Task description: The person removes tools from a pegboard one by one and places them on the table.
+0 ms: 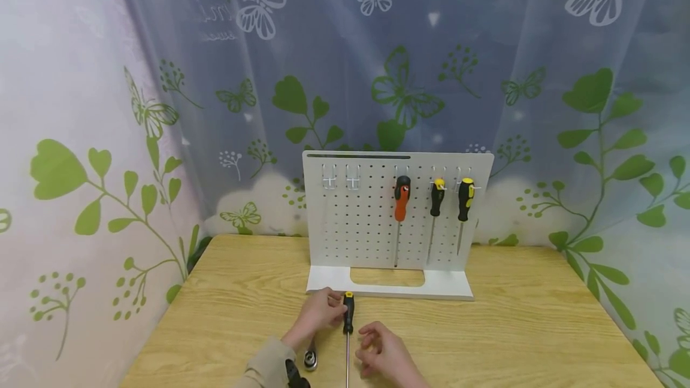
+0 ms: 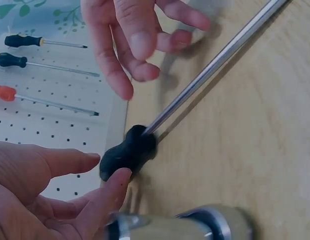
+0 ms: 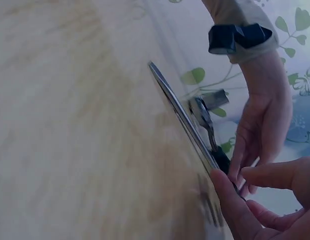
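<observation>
A screwdriver (image 1: 348, 315) with a black handle, yellow end and long metal shaft lies on the wooden table, its handle toward the pegboard. At the handle's left side is my left hand (image 1: 322, 311); in the left wrist view, its thumb and forefinger stand apart around the handle end (image 2: 129, 152), a fingertip touching it. My right hand (image 1: 387, 352) hovers just right of the shaft, fingers loosely bent and holding nothing. Below the left hand lies a ratchet wrench (image 1: 310, 359) with a chrome head, its handle partly hidden by that hand. The right wrist view shows its socket (image 3: 214, 99).
Behind the hands stands a white pegboard (image 1: 366, 226) on a flat base. From it hang an orange-and-black screwdriver (image 1: 401, 202) and two black-and-yellow screwdrivers (image 1: 437, 199), (image 1: 465, 201). Two wire hooks (image 1: 329, 179) at its upper left hold nothing. A patterned curtain (image 1: 345, 106) surrounds the table (image 1: 539, 328).
</observation>
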Tool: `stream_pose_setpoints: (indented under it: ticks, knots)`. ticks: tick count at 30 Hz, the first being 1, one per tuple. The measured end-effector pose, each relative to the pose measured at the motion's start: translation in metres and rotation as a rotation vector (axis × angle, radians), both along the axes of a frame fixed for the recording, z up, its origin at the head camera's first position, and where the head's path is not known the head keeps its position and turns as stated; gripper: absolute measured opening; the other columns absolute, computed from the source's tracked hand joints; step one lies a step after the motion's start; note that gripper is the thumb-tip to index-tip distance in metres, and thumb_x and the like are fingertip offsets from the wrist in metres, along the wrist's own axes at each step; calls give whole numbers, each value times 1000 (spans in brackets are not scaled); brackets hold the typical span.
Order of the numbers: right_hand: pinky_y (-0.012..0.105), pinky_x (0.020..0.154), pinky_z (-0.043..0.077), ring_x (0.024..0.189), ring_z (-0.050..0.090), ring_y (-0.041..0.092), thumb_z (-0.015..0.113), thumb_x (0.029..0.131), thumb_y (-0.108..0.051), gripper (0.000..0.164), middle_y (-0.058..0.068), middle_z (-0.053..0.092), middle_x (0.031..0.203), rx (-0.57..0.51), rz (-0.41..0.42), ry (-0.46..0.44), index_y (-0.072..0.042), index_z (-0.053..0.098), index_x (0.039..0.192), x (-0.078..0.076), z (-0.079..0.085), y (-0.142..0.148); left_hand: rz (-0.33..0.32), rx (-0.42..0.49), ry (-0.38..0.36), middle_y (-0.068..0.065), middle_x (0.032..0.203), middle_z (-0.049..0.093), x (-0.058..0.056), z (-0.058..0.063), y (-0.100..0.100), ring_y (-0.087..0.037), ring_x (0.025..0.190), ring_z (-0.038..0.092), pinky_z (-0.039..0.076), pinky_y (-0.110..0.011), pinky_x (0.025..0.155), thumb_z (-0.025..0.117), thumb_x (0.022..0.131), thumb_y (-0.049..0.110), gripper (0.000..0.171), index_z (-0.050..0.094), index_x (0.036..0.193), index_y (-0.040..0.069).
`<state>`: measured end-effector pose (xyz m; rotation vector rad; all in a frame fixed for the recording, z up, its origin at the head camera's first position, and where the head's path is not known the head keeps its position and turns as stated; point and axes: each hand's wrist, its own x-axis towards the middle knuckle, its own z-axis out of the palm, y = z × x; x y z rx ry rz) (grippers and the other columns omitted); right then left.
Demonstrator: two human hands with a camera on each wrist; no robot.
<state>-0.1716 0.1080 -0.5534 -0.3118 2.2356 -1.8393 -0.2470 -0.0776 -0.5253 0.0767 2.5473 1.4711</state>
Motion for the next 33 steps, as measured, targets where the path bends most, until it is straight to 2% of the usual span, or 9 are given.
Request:
stream_pose_setpoints:
  ticks: [3,7,10,14,16,21,26,30,33]
  knots:
    - [34,56,63,68,67,21,71,87,4,39,13,60,97,-10,-40,21,11,54,121,-6,5,9,-15,-15,51,-16,94,73,-4,4,-4,-24,75,73,62,-32,64,72,92,5,25,63,112,-8]
    - [39,59,64,72,67,23,70,88,4,41,18,59,101,-31,-110,40,12,53,125,-15,15,21,-32,41,107,-18,94,72,-11,14,-7,-33,79,74,64,-37,66,68,95,7,24,63,111,-10]
    - [38,60,64,73,67,25,70,90,3,39,18,61,100,-19,-173,71,11,55,125,-25,21,29,-49,90,149,-19,97,70,-19,22,-7,-37,84,73,65,-41,71,66,97,9,26,62,114,-11]
    - [37,64,65,76,68,26,66,93,5,32,19,63,100,-6,-240,144,9,58,123,-41,29,40,-65,122,218,-20,104,69,-29,35,-5,-38,91,72,64,-42,75,64,99,10,26,63,117,-9]
    - [37,66,65,78,69,28,65,93,6,29,20,64,101,-13,-268,191,9,60,121,-49,34,45,-65,131,252,-19,107,69,-33,42,-2,-36,93,71,64,-38,76,62,101,11,25,64,118,-6]
    - [35,76,64,93,70,35,65,96,3,28,25,67,111,3,-337,295,8,62,123,-70,48,56,-65,147,337,-17,114,70,-46,60,8,-30,97,71,62,-33,81,61,103,15,27,66,123,-2]
    - [35,88,61,110,64,40,61,101,-6,33,22,66,124,49,-403,311,2,59,133,-93,56,66,-77,155,418,-17,118,71,-59,77,22,-29,102,71,62,-34,81,59,104,17,29,66,126,0]
    - [37,94,58,116,62,36,60,103,-13,35,19,65,129,69,-437,312,-2,58,137,-111,55,72,-93,196,444,-18,122,70,-66,88,32,-32,106,70,62,-37,85,58,105,18,31,65,128,-1]
    - [43,99,55,119,61,36,59,104,-17,36,19,63,133,62,-435,317,-4,57,138,-122,51,75,-102,251,420,-16,125,69,-71,93,40,-31,111,68,61,-36,90,58,105,21,34,64,131,0]
